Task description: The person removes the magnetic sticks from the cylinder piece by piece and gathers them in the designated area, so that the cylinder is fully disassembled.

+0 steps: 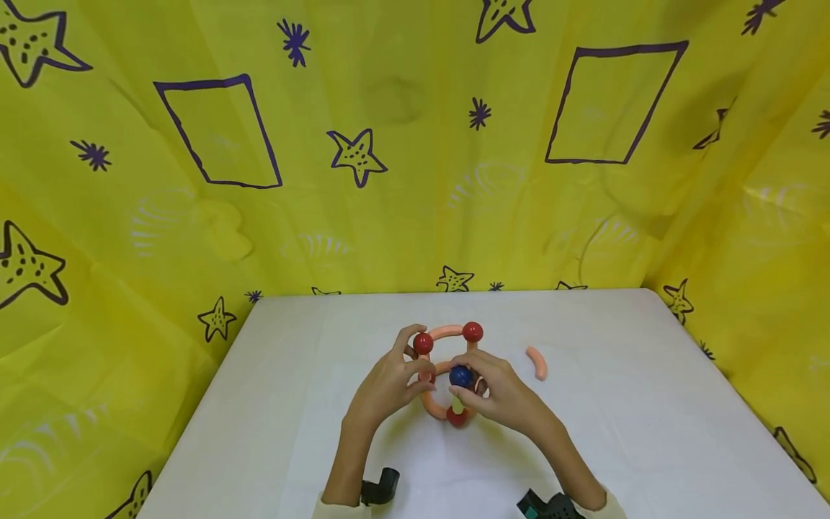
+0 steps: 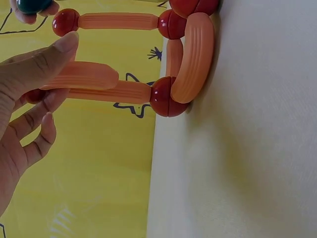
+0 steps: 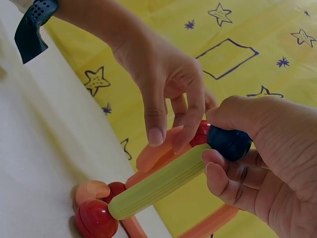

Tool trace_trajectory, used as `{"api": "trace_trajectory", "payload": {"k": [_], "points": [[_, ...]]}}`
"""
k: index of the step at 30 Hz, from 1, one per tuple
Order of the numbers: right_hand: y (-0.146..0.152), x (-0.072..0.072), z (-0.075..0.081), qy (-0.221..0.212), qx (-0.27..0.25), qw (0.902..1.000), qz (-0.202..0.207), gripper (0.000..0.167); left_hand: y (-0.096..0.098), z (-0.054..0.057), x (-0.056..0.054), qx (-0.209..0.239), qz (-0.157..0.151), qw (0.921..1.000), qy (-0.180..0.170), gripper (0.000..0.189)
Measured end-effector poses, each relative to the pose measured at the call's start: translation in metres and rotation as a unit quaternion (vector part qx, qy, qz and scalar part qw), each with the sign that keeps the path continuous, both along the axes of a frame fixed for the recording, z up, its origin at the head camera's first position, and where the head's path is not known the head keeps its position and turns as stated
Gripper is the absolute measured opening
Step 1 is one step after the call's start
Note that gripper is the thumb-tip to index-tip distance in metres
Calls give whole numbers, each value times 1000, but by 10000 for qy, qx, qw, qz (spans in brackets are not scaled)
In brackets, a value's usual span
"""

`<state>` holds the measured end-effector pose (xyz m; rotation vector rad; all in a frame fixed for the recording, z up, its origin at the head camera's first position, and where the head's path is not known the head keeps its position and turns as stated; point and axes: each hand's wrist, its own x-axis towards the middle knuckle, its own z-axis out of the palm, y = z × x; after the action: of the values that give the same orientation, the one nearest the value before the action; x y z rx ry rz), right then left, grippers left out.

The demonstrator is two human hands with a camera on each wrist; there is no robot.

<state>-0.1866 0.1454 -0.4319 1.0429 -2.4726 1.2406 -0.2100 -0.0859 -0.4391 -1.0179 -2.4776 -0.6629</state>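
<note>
Above the white table stands a frame of red balls (image 1: 472, 331) joined by orange rods (image 1: 446, 331), some of them curved. My right hand (image 1: 499, 389) grips a blue ball (image 1: 461, 377) between thumb and fingers. The ball sits at the top of a yellow-green rod (image 3: 161, 181), whose lower end meets a red ball (image 3: 96, 218) near the tabletop. To the left, my left hand (image 1: 387, 382) pinches a curved orange rod (image 2: 86, 75) beside the frame's upright. Whether that rod's hidden end joins a ball, I cannot tell.
A loose curved orange rod (image 1: 537, 362) lies on the white table (image 1: 648, 404), right of the frame. Yellow sheeting (image 1: 415, 216) with drawn stars and outlines rises behind the table and along both sides. Dark bands with cameras (image 1: 381, 487) are on the wrists.
</note>
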Motion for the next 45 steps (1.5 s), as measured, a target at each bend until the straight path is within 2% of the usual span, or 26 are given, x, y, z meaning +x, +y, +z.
{"api": "trace_trajectory", "payload": {"k": [7, 16, 23, 32, 36, 41, 45], "points": [[-1, -1, 0, 81, -83, 9998, 165, 32, 0, -3, -1, -110, 155, 9994, 283, 20], [-3, -2, -1, 251, 30, 9996, 120, 31, -4, -1, 0, -199, 412, 9981, 401, 24], [-3, -1, 1, 207, 67, 9997, 82, 33, -8, 3, 0, 53, 427, 9970, 637, 25], [0, -1, 0, 187, 40, 9997, 124, 37, -13, 14, 4, 610, 263, 9934, 939, 15], [1, -1, 0, 85, -26, 9998, 162, 39, -15, 21, 10, 830, 13, 9950, 562, 14], [4, 0, -1, -158, -44, 9997, 155, 39, -14, 30, 18, 798, -559, 9943, -431, 15], [6, 1, 1, -310, -7, 9994, 146, 39, -11, 35, 21, 659, -781, 9892, -1049, 11]]}}
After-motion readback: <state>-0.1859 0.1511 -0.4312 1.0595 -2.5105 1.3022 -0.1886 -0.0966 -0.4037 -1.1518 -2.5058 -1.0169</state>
